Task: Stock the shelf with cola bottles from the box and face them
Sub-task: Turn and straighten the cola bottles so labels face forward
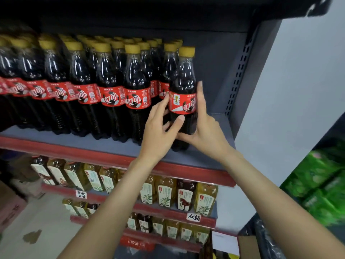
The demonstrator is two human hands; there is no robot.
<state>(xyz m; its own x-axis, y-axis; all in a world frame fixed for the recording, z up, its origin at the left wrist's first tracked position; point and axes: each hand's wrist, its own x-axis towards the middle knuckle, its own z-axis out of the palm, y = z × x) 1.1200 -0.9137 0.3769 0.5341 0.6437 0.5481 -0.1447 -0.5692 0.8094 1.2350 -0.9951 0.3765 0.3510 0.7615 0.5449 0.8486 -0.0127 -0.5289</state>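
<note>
While rows of cola bottles [110, 90] fill the left and middle of the grey shelf [112, 146], the left hand [158, 131] wraps thumb and fingers round the lower body of the end bottle [183, 94]. That bottle stands upright near the shelf's front edge, at the right end of the row, its red label turned partly forward. The right hand [205, 128] cups its right side, fingers straight up along the label. Tea bottles [168, 195] line the shelves below; green packs [321, 184] sit at far right.
</note>
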